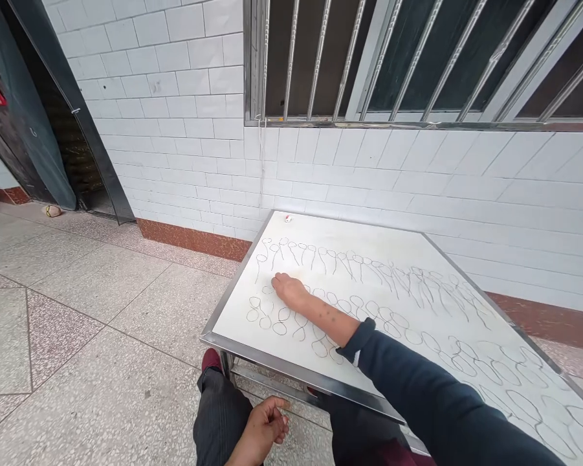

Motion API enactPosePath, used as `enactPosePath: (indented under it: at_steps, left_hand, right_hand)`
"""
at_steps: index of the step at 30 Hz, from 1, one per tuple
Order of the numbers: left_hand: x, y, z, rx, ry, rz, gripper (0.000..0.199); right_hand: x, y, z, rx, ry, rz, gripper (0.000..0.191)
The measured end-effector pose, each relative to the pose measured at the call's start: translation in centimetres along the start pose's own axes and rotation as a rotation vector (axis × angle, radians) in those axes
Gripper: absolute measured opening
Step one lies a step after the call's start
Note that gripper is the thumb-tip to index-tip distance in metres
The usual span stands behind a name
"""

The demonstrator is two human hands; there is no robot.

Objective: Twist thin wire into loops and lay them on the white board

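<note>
Curling beside drawn loops [279, 329] on the table [363, 236], the right hand [288, 289] is hiding any pinch from view, while the left hand [268, 422] is hanging loosely half-spread.

Barred window [412, 61] in tiled wall [184, 123]

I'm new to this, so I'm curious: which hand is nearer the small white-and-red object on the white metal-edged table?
Right. The right hand is over the table, on the near side of the object; the left hand is farther, outside the table's near edge.
</note>
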State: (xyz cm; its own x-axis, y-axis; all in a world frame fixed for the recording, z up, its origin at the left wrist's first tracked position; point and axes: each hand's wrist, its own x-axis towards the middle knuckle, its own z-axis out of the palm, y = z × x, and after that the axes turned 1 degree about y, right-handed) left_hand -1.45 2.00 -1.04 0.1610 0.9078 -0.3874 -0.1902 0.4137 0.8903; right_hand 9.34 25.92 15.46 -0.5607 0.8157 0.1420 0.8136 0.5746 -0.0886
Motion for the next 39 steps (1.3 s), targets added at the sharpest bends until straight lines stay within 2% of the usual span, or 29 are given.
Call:
enactPosePath:
  at_steps: [3, 5, 7, 9, 11, 13, 15, 20, 22, 24, 27, 29, 32, 35, 39]
  left_hand:
    - [-0.6, 0.9, -0.2, -0.013, 0.004, 0.015, 0.057]
    - [-1.5, 2.1, -0.5, -0.024, 0.005, 0.034, 0.055]
    - [-2.7, 4.0, -1.1, -0.060, 0.037, 0.068, 0.054]
    - [-4.2, 6.4, -1.6, -0.221, 0.199, 0.120, 0.054]
    - [-5.6, 8.8, -1.6, -0.318, 0.331, 0.200, 0.057]
    - [-6.9, 10.7, -1.1, -0.320, 0.357, 0.240, 0.059]
    - [-7.8, 11.7, -0.2, -0.260, 0.343, 0.250, 0.060]
    - [-8.8, 11.9, 2.6, -0.197, 0.340, 0.315, 0.054]
    - [-9.2, 11.9, 3.5, -0.237, 0.337, 0.325, 0.048]
    - [-9.7, 12.0, 4.3, -0.289, 0.333, 0.345, 0.045]
    - [-10.1, 12.1, 5.2, -0.332, 0.361, 0.409, 0.043]
    - [-10.4, 12.1, 5.6, -0.334, 0.389, 0.413, 0.043]
    - [-10.8, 12.1, 6.3, -0.295, 0.386, 0.433, 0.042]
    - [-11.4, 12.4, 7.0, -0.226, 0.348, 0.462, 0.038]
    - [-12.2, 12.9, 7.6, -0.230, 0.325, 0.438, 0.035]
  right_hand:
    - [-1.8, -1.0, -1.9, 0.049, 0.097, -0.038, 0.017]
    - [-4.1, -2.3, -3.2, 0.082, 0.148, -0.076, 0.021]
    - [-7.2, -4.0, -4.2, 0.117, 0.168, -0.156, 0.016]
    - [-10.5, -5.7, -4.8, 0.149, 0.158, -0.271, 0.011]
    - [-13.5, -7.1, -5.0, 0.196, 0.161, -0.483, 0.011]
    - [-15.8, -7.9, -4.8, 0.190, 0.144, -0.563, 0.013]
    - [-17.2, -8.2, -4.5, 0.179, 0.132, -0.577, 0.013]
    - [-18.8, -8.2, -4.6, 0.339, 0.127, -0.578, 0.016]
    - [-19.3, -8.2, -4.8, 0.508, 0.125, -0.554, 0.018]
    - [-19.9, -8.1, -4.7, 0.690, 0.186, -0.451, 0.021]
    - [-20.5, -8.1, -3.9, 0.928, 0.274, -0.115, 0.012]
    - [-21.0, -8.3, -3.4, 1.102, 0.199, 0.040, 0.012]
    - [-21.5, -8.9, -3.1, 1.325, 0.054, 0.079, 0.020]
    - [-21.9, -9.4, -3.4, 1.452, 0.042, 0.097, 0.023]
    - [-22.0, -9.4, -4.1, 1.569, -0.031, 0.211, 0.029]
